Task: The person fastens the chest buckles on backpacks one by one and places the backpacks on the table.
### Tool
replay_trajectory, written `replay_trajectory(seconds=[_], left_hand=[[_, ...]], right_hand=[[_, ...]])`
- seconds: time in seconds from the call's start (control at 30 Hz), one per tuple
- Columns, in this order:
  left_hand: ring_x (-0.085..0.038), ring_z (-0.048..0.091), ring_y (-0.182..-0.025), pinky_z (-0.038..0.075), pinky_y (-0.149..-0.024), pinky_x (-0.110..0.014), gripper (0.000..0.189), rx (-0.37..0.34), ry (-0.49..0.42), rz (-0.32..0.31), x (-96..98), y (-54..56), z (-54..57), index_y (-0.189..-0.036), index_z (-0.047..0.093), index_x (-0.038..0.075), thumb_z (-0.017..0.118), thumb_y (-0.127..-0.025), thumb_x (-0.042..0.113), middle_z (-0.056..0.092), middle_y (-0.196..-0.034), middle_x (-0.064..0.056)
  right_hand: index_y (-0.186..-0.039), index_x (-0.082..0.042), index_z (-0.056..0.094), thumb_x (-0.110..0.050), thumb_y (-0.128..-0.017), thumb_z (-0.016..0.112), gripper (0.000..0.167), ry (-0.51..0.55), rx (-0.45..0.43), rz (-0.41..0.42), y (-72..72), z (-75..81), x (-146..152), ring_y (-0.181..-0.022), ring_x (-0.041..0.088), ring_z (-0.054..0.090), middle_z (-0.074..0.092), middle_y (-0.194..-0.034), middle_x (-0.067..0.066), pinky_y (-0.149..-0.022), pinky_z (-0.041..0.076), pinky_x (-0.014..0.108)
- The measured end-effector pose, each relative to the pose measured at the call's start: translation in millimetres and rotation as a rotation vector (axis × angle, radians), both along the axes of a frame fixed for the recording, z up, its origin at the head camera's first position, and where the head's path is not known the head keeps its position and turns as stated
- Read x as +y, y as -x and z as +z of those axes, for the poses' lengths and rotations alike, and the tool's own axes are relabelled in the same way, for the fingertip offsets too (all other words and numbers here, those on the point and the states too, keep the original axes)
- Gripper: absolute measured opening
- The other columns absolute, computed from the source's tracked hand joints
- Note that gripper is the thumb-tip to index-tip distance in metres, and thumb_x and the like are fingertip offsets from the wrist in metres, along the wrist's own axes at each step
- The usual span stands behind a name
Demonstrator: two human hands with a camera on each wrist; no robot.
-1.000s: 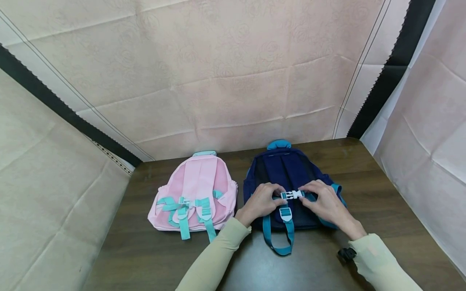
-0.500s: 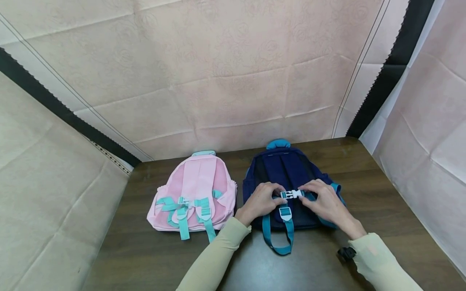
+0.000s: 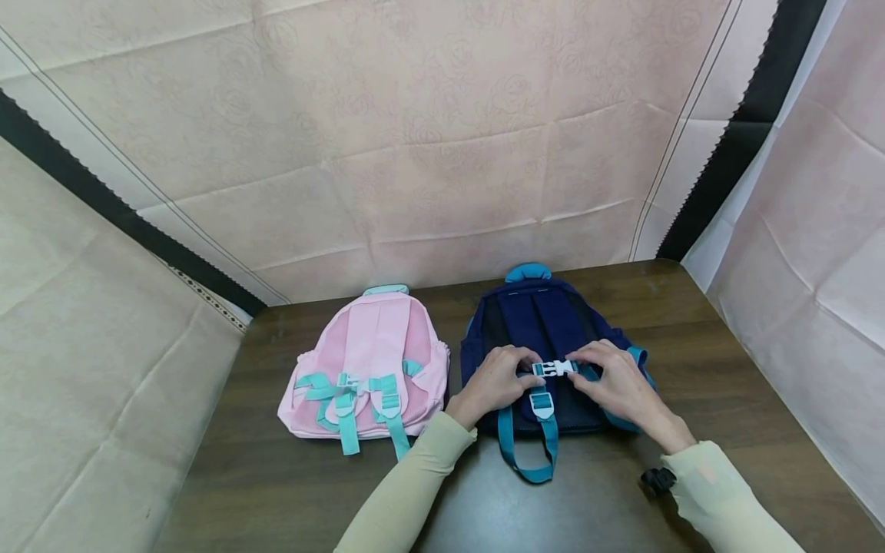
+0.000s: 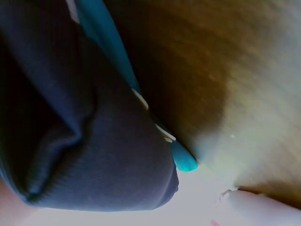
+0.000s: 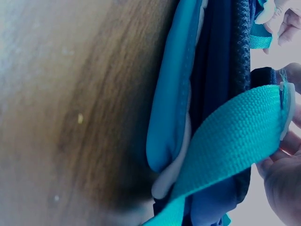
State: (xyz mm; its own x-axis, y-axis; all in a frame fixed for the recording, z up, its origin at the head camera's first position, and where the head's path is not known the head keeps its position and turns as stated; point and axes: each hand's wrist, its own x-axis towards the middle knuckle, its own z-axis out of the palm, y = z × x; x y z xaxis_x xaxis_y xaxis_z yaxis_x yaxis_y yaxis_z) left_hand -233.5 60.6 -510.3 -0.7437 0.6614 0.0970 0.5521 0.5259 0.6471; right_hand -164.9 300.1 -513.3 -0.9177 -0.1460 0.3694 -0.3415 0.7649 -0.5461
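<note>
A navy backpack point(image 3: 539, 315) with teal straps lies on the table, its strap side up. Across its middle sits a white side-release buckle point(image 3: 555, 369), its two halves lined up and meeting; I cannot tell whether they are fully locked. My left hand point(image 3: 496, 384) pinches the buckle's left end between thumb and fingers, and my right hand point(image 3: 617, 384) pinches its right end. A teal webbing strap point(image 5: 230, 136) runs up to my right fingers in the right wrist view. In the left wrist view only the dark side of the backpack point(image 4: 117, 141) shows, without the buckle.
A pink backpack point(image 3: 380, 330) with mint straps lies just left of the navy one. A teal webbing loop point(image 3: 532, 472) hangs toward the front of the brown table point(image 3: 290, 491). Pale fabric walls point(image 3: 442, 153) rise behind and on both sides.
</note>
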Motion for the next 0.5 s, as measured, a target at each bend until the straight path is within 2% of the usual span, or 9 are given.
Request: replay_trajectory(seconds=[0.5], left_hand=[[-0.012,0.069,-0.098,0.056,-0.090,-0.022,0.023,0.017,-0.004,-0.005,1.6,0.8,-1.0,-0.120,0.080,0.011,0.082,-0.099,0.022,0.079,-0.109,-0.004]], right_hand=[[-0.114,-0.007,0.083,-0.002,-0.087,0.088,0.027,-0.006,-0.020,0.001,1.6,0.0,-0.6,-0.099,0.026,0.070,0.081,-0.108,0.008,-0.082,0.058,0.036]])
